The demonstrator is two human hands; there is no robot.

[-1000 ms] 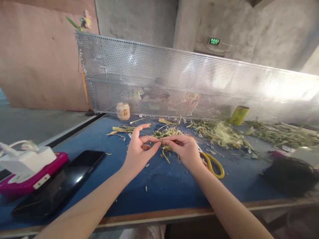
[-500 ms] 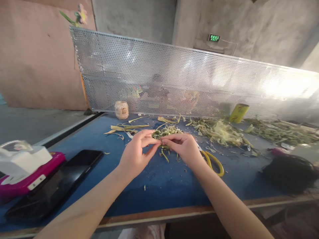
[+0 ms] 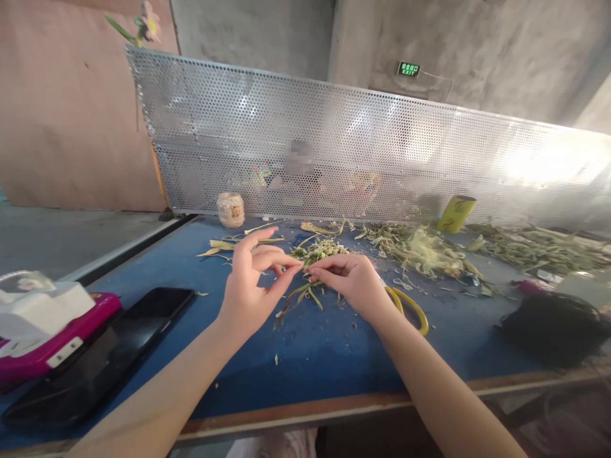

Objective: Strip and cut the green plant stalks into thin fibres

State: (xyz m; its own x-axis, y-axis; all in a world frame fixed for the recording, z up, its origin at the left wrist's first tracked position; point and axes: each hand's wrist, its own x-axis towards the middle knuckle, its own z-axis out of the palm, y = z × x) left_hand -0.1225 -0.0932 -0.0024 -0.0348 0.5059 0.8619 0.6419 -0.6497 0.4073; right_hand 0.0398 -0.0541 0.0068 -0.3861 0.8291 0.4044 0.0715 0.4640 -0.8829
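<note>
My left hand (image 3: 251, 289) and my right hand (image 3: 347, 280) meet fingertip to fingertip above a blue table (image 3: 310, 350). Both pinch a thin green plant strip (image 3: 294, 296) that trails down and to the left from between the fingers. My left index finger sticks up while thumb and middle finger pinch. A small heap of shredded green leaf bits (image 3: 319, 250) lies just behind the hands. Yellow-handled scissors (image 3: 409, 306) lie on the table beside my right wrist.
A perforated metal screen (image 3: 382, 159) closes the table's far side. Leaf scraps (image 3: 424, 248) spread along it, with a small twine roll (image 3: 231, 209) and a yellow-green tube (image 3: 456, 214). A black phone (image 3: 105, 356) and a pink-and-white device (image 3: 42, 324) lie left; a black object (image 3: 554, 327) sits right.
My left fingers have opened a little, the index finger lifting. A green strip now hangs visibly from the pinch down to the left. The view has drifted slightly.
</note>
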